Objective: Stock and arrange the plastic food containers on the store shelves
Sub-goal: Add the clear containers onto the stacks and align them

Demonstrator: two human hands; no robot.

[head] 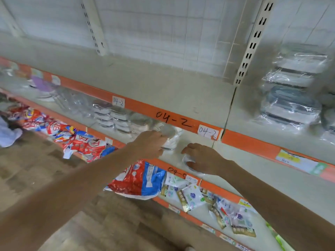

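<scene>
Clear plastic is what you grip: your left hand (150, 142) curls round a wrapped stack of containers (171, 137) on the middle shelf (235, 156), and your right hand (201, 158) rests curled over a small clear container (187, 160) at 3 o'clock. Keep the stack level and slide it toward 12 o'clock. Mind the orange shelf lip (141, 105) overhead; bare shelf lies at 3 o'clock.
</scene>
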